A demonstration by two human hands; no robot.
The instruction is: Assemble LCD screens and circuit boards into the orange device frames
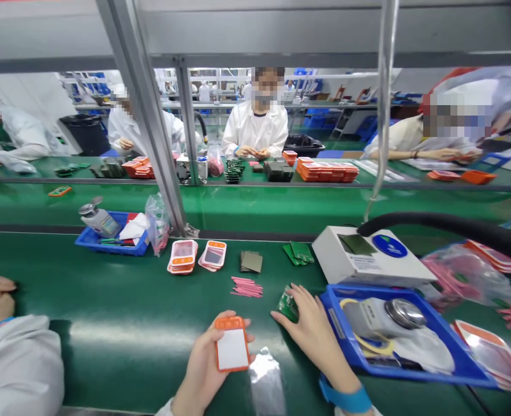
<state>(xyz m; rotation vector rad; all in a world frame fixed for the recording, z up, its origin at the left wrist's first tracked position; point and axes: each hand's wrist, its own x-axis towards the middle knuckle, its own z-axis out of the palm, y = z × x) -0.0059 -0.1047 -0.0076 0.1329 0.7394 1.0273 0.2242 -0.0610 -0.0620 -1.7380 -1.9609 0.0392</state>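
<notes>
Left hand [205, 355] and right hand [309, 326] of a worker meet over a glossy dark-green workbench [112, 346], where a white rectangular box [335, 254] and a blue plastic tray [437, 375] sit to the right, apparently parked within that arm's reach. Grasped in the left, an orange-framed, card-shaped plastic case [232, 348] shows its white face upward, likely to keep that surface in view. Near the right fingertips' green circuit board [286, 307] lie square grey plates [253, 263] and thin pink strips [246, 287], seemingly grouped by kind for easy picking. The left palm turns up, thumb along one edge, fingertips wrapping the opposite side; the right, palm down, spreads thumb and fingers about the board, whether gripping or merely touching cannot be told.
</notes>
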